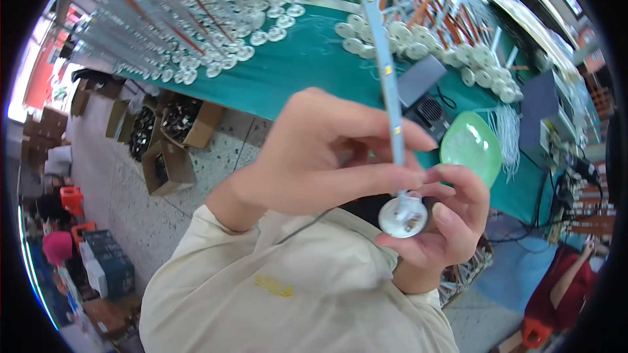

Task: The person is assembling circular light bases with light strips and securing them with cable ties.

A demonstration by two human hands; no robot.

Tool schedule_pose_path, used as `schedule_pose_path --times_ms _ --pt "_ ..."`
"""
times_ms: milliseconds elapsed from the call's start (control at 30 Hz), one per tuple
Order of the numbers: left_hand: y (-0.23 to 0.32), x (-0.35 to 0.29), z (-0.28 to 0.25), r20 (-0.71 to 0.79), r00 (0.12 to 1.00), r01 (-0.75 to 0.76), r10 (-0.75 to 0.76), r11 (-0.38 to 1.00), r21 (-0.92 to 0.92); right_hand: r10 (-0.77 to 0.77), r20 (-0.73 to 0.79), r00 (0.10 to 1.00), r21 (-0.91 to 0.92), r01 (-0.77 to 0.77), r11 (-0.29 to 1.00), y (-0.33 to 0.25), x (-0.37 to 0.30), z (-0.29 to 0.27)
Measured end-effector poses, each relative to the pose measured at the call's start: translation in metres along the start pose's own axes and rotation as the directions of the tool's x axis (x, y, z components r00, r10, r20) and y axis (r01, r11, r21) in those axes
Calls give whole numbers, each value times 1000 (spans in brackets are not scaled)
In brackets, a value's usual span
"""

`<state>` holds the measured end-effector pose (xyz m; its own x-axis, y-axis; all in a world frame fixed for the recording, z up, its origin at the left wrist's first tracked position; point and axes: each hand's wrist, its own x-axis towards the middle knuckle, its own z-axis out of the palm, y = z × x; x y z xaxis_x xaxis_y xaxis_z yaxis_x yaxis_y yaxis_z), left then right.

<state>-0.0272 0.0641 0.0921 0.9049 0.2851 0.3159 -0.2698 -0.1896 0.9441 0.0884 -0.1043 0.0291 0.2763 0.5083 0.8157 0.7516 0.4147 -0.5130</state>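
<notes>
My left hand point(327, 150) is closed, thumb and forefinger pinching the lower end of a long narrow LED strip point(386, 65). The strip stands nearly upright, with small yellow chips spaced along it. Directly below, my right hand point(454, 222) holds a round clear plastic cap point(403, 217) between curled fingers and thumb. Small brownish parts show in the cap. The strip's lower end meets the cap's upper edge; whether the two are joined I cannot tell. A light green dish point(472, 147) lies on the table just beyond my right hand.
On the green table point(261, 82) stand many clear strips with round bases point(226, 62) at far left, and a pile of white-capped sticks point(418, 42) at far right. A grey device point(425, 101), white cords point(505, 137) and a metal box point(546, 117) sit nearer. Open cartons point(169, 167) stand on the floor.
</notes>
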Motion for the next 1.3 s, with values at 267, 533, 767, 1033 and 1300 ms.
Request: schedule_pose_path --times_ms 267,533,767,1033,1300 --pt "-43 28 59 -48 998 36 -45 984 -175 95 -189 977 -165 -127 978 -3 -23 -13" --pt "-58 7 49 207 942 -307 263 925 224 150 -236 960 -228 -204 952 9 -23 -18" --pt "-74 2 49 80 891 -451 447 850 273 153 -154 976 -125 -173 977 8 -19 -14" --pt "-78 -2 46 112 867 -492 486 799 345 80 -92 993 -183 -96 978 8 -19 -19" --pt "-71 -4 58 104 895 -444 435 837 321 51 -81 995 -108 -60 992 9 -15 -22"
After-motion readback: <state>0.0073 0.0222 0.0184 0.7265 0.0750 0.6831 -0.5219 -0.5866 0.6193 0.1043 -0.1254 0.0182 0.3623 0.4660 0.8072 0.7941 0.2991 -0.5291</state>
